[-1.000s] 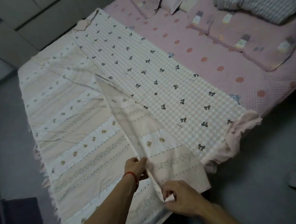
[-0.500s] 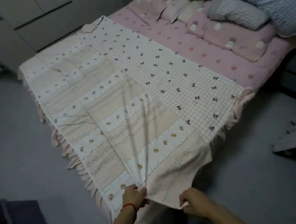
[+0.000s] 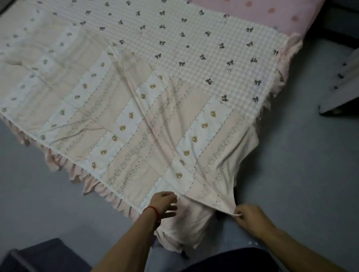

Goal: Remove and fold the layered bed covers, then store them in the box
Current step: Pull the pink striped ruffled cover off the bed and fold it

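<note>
Hands are seen at the foot of a bed, where a striped cover with small bear motifs (image 3: 118, 110) is spread across the near half of the mattress, over a gingham cover printed with dark bows (image 3: 200, 40). One corner of the striped cover is pinched in the right hand (image 3: 249, 217) and drawn taut off the bed's edge. The left hand (image 3: 164, 204), marked by a red wrist cord (image 3: 152, 210), is held at the cover's hem with fingers apparently loose and extended; any contact is unclear. A pink dotted sheet (image 3: 261, 4) is visible beyond.
</note>
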The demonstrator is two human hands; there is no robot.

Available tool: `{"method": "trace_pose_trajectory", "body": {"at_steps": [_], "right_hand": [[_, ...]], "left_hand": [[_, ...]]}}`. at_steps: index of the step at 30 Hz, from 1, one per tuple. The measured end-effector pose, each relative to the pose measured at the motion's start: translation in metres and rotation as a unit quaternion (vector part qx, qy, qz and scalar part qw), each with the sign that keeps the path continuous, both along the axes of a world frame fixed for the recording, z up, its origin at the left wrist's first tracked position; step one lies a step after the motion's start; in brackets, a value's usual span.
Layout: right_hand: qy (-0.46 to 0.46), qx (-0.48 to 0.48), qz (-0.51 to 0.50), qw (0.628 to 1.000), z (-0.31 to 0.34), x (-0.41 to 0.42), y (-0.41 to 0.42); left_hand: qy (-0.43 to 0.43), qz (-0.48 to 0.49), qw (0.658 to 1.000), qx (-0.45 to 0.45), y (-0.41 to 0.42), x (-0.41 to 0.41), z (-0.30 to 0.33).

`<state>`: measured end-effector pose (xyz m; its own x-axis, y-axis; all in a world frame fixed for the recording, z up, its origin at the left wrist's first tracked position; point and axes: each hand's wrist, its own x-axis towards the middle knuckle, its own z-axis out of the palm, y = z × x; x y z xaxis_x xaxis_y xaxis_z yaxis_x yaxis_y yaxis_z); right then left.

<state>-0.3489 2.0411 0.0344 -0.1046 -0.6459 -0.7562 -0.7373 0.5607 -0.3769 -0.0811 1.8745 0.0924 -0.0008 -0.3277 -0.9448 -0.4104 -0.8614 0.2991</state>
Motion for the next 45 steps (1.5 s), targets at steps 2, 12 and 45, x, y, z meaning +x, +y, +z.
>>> {"method": "trace_pose_trajectory", "body": {"at_steps": [2,12,45], "right_hand": [[0.029,0.008,-0.066,0.997,-0.002,0.013,0.019],[-0.035,0.093,-0.396,0.913,-0.002,0.174,0.036],[-0.19,-0.19,-0.896,0.354,-0.114,0.329,0.025]], "left_hand": [[-0.009,-0.059,0.998,-0.013,-0.02,0.015,-0.012],[-0.01,-0.253,0.966,-0.048,-0.078,0.084,-0.053],[0.047,0.026,0.977,-0.206,-0.096,0.201,-0.145]]}}
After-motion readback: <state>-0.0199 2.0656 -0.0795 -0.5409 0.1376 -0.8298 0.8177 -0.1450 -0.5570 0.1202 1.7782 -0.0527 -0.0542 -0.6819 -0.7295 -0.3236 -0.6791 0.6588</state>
